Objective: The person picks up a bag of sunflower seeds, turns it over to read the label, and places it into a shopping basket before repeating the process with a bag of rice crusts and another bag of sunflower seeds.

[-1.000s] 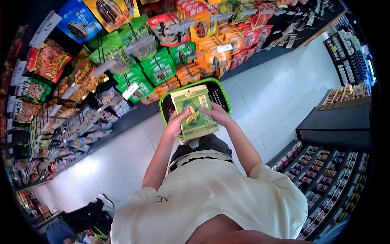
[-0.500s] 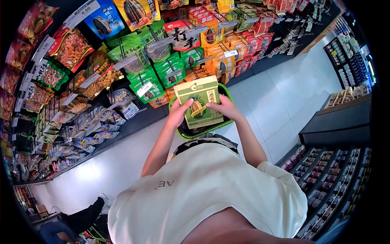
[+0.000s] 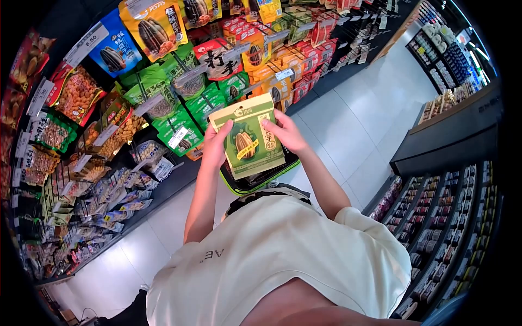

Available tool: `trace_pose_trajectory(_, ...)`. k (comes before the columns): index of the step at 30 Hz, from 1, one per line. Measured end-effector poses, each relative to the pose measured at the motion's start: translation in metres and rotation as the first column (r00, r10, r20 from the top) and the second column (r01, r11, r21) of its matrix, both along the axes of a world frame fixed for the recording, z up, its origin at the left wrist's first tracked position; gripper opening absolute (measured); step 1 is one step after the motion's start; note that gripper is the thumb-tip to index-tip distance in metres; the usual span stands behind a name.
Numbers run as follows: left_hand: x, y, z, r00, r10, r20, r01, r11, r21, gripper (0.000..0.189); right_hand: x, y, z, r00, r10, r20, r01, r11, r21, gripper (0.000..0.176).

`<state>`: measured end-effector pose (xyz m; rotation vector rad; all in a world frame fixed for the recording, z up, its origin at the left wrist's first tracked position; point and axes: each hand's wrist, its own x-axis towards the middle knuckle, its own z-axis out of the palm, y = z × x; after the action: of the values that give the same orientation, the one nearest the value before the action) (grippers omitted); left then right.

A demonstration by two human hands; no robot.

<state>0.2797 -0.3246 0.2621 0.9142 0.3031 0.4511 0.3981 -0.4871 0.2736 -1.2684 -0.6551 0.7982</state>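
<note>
A green and cream paper bag of sunflower seeds (image 3: 249, 157) is held up in front of me, its printed face with a large seed picture toward the camera. My left hand (image 3: 216, 144) grips its left edge, thumb on the front. Gripping the right edge is my right hand (image 3: 285, 133), its thumb also on the front. The other fingers of both hands are mostly hidden behind the bag. Below and behind it shows a black shopping basket with a bright green rim (image 3: 232, 188), partly covered by the bag.
Ahead and left runs a shelf of hanging snack bags, with a blue bag (image 3: 113, 46), a yellow bag (image 3: 154, 30) and green bags (image 3: 176, 133). Price tags (image 3: 87, 43) stick out from it. At right stands a rack of small packs (image 3: 435, 228). Pale floor tiles (image 3: 326, 130) lie between.
The bag has come up nearer to the camera, and both hands have shifted with it toward its upper edges. The view has turned slightly, so the shelf sits further left.
</note>
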Motion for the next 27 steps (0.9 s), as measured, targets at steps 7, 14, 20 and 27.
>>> trace_pose_trajectory(7, 0.033, 0.0, 0.016, 0.998, -0.061, 0.022, 0.06, 0.998, 0.024, 0.027, 0.002, -0.002, 0.022, 0.977, -0.214, 0.02, 0.208, 0.963, 0.169, 0.039)
trace_pose_trajectory(14, 0.049, -0.008, 0.022, 1.0, -0.011, 0.003, 0.011, 0.998, -0.065, 0.028, 0.031, -0.01, 0.023, 0.984, -0.18, -0.002, 0.178, 0.969, 0.17, 0.037)
trace_pose_trajectory(20, 0.085, -0.019, 0.023, 0.996, 0.027, 0.09, -0.025, 0.999, -0.03, 0.028, 0.077, -0.02, 0.02, 0.986, -0.125, -0.11, 0.142, 0.975, 0.172, 0.031)
trace_pose_trajectory(27, 0.145, -0.062, 0.015, 0.991, 0.136, -0.005, -0.136, 0.991, -0.015, 0.029, 0.156, -0.048, 0.003, 0.988, -0.045, -0.145, 0.069, 0.984, 0.167, 0.029)
